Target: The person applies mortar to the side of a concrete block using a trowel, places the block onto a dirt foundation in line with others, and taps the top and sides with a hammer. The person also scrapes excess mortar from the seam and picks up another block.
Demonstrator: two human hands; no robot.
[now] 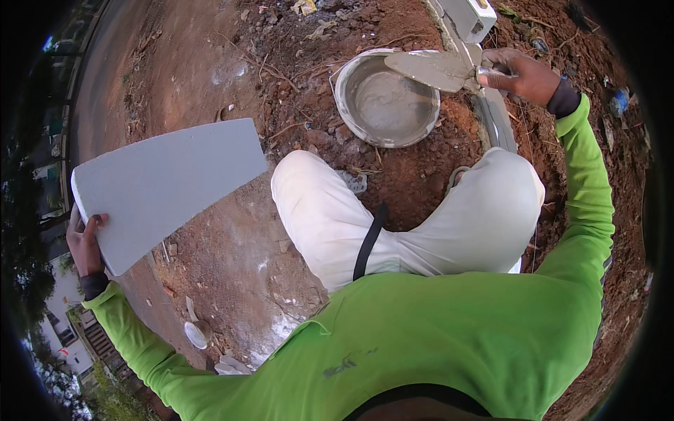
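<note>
My left hand [86, 242] grips the outer end of a large, light grey building block [172, 184], held out to the left with a broad flat face showing. My thumb lies over its edge; the other fingers are mostly hidden behind. At the upper right, my right hand [523, 76] is closed round the handle of a trowel [428, 70]. Grey mortar coats the trowel's blade, which reaches left over the rim of a round bucket [342, 98]. Wet grey mortar [393, 100] lies inside that bucket.
A narrow mortar-covered course [497, 119] runs past my right knee, with a pale block [469, 19] at its far end. Reddish soil with stones and roots surrounds the bucket. A small white container [197, 335] lies at lower left. Beyond the block runs a road [116, 63].
</note>
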